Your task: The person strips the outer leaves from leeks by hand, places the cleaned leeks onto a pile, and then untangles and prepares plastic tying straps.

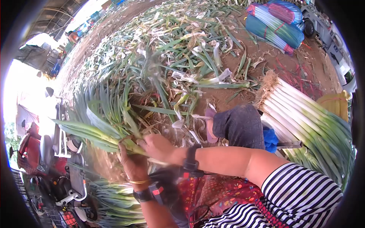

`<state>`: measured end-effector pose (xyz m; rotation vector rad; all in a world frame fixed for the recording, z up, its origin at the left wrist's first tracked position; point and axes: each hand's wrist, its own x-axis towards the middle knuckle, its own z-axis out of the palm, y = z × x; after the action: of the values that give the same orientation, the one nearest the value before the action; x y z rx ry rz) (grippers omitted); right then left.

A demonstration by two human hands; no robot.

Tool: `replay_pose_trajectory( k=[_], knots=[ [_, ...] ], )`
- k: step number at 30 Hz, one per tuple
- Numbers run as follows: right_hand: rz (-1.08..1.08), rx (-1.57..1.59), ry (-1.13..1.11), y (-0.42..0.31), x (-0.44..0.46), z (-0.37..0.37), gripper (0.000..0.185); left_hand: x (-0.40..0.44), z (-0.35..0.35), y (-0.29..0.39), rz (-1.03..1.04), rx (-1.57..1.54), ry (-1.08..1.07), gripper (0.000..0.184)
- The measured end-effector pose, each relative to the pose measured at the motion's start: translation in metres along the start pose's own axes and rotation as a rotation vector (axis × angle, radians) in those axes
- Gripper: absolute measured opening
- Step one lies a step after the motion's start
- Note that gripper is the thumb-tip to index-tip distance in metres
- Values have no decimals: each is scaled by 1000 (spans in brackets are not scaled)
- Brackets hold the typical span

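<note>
My left hand [134,164], a bangle at its wrist, is closed around a long green onion [95,131] where its green leaves begin. The leaves fan out to the left of the hand. Close beside it, my right hand [157,146] has its fingers pinched on the same onion's stalk, and its fingertips are partly hidden. Behind the hands, more green onions [102,95] lie with their leaves pointing away. Below my left arm lies another pile of green onions [114,199].
Stripped leaves [163,49] cover the ground ahead. Trimmed white-stemmed onions [304,102] are stacked at the right, roots toward the middle. Wrapped bundles [275,24] lie at the far right. Parked scooters [45,152] stand at the left. My bent knee [239,127] is nearby.
</note>
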<state>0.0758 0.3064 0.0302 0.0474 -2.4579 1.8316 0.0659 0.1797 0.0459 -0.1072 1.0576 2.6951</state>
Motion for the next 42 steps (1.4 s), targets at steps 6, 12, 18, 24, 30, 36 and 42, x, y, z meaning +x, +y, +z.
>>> replay_pose_trajectory(
  k=[6,12,18,24,30,36,42],
  knots=[
    [543,897,93,44,14,-50,27,18,-56,40,179,-159,-85,26],
    [121,190,137,61,41,-143,28,12,-46,56,313,-132,235,39],
    [-214,-430,463,75,73,-210,28,25,-124,69,862,741,404,60],
    [-369,-523,546,61,78,-230,24,7,-142,107,820,365,617,49],
    [-27,-837,333,66,74,-294,32,-31,-225,157,674,474,292,29],
    [-143,-1061,77,35,92,-195,53,-12,-62,80,383,-40,296,38],
    [-203,-176,-226,-35,26,-66,55,3,0,20,200,-106,91,34]
  ],
)
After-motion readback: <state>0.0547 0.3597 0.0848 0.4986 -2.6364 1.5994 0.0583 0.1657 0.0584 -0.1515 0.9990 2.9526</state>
